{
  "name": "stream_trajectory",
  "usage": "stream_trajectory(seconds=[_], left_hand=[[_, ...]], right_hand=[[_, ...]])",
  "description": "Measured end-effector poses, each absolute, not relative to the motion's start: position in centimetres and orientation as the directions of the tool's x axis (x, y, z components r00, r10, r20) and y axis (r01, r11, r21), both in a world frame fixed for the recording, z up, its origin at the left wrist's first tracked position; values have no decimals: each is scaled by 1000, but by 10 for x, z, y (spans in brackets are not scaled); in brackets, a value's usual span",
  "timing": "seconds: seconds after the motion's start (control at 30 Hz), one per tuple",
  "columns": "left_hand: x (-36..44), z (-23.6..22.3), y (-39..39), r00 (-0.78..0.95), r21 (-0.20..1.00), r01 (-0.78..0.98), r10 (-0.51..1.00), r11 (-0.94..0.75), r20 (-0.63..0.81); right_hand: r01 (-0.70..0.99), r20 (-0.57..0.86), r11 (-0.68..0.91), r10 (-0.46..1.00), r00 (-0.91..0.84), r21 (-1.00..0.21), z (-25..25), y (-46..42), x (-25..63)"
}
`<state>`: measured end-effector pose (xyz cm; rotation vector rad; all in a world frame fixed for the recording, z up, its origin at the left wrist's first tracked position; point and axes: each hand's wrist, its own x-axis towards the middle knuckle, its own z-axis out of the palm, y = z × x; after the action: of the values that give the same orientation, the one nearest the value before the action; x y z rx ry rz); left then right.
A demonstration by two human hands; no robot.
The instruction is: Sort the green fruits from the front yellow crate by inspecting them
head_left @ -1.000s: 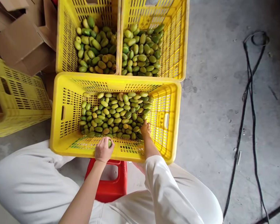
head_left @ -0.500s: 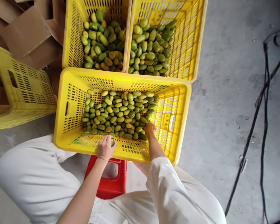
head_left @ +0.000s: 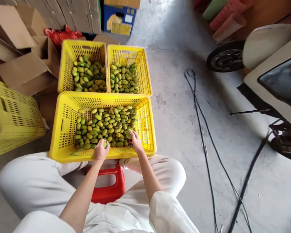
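The near yellow plastic crate [head_left: 54, 129] stands before my knees with a layer of smooth oval fruit [head_left: 109, 124], mostly green and some yellowish. At the crate's near side, my left hand [head_left: 101, 151] is closed around one green oval fruit [head_left: 105, 145]. My right hand [head_left: 136, 142], over the right end of the layer, grips a rounder-looking green fruit [head_left: 129, 133] between thumb and fingers. Its far fingers are partly hidden.
Two more yellow crates [head_left: 107, 69] of similar fruit adjoin the far side. At left are another crate [head_left: 19, 119] and cardboard boxes [head_left: 26, 69]. A red stool [head_left: 109, 192] sits below me. Black cables [head_left: 203, 132] and a white vehicle [head_left: 276, 87] lie rightward.
The view has tilted up, showing more of the floor and the vehicle. My right hand has risen from the fruit layer and now shows a fruit in it. My left hand still holds its fruit.
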<state>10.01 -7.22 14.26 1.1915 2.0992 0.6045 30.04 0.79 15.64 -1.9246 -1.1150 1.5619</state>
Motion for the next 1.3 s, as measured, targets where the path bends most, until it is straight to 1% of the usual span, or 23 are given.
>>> stream_trajectory(seconds=[0.03, 0.07, 0.13, 0.17, 0.23, 0.27, 0.33, 0.43, 0.57, 0.67, 0.77, 0.87, 0.93, 1.03, 1.13, 1.23, 1.3], left_hand=[[96, 146, -71, -353, 681, 570, 885, 460, -303], [91, 151, -69, -322, 702, 558, 895, 443, -309], [78, 162, -70, -260, 737, 530, 908, 418, -329], [70, 169, -72, -230, 751, 520, 913, 407, -336], [52, 185, -78, -172, 781, 497, 925, 378, -338], [43, 193, -81, -136, 804, 472, 931, 361, -338], [27, 210, -87, -70, 865, 370, 938, 340, -339], [10, 232, -87, -28, 924, 225, 950, 310, -312], [0, 256, -79, -22, 962, 148, 973, 229, -228], [3, 271, -79, -92, 973, 21, 969, 231, -228], [10, 283, -83, -133, 946, -198, 949, 258, -287], [16, 292, -82, -148, 853, -431, 910, 294, -388], [18, 296, -78, -164, 786, -524, 866, 329, -472], [20, 302, -72, -139, 704, -594, 812, 390, -567], [23, 308, -69, -100, 652, -634, 792, 415, -602], [26, 311, -70, -128, 675, -609, 788, 417, -602], [25, 310, -73, -135, 694, -595, 800, 406, -584]], right_hand=[[219, -595, -582, 804, 9, -783, 168, 2, 298], [81, -580, -576, 814, -39, -813, 180, -3, 296], [-156, -548, -560, 829, -114, -814, 201, -13, 296], [-231, -536, -551, 834, -129, -802, 211, -18, 296], [-303, -521, -528, 846, -111, -793, 227, -26, 297], [-326, -514, -514, 853, -92, -794, 233, -30, 296], [-368, -494, -479, 867, -58, -797, 242, -36, 293], [-405, -460, -444, 886, -63, -800, 249, -40, 287], [-377, -446, -465, 884, -141, -801, 249, -41, 281], [-404, -453, -497, 867, -206, -768, 249, -41, 274], [-475, -400, -492, 870, -289, -729, 254, -41, 264], [-520, -345, -480, 875, -340, -707, 260, -40, 254], [-547, -347, -477, 878, -329, -687, 262, -40, 248], [-594, -361, -467, 884, -297, -655, 264, -40, 245], [-636, -366, -481, 876, -315, -604, 269, -41, 246], [-650, -344, -498, 867, -360, -574, 276, -44, 248], [-635, -322, -493, 870, -374, -595, 278, -47, 249]])
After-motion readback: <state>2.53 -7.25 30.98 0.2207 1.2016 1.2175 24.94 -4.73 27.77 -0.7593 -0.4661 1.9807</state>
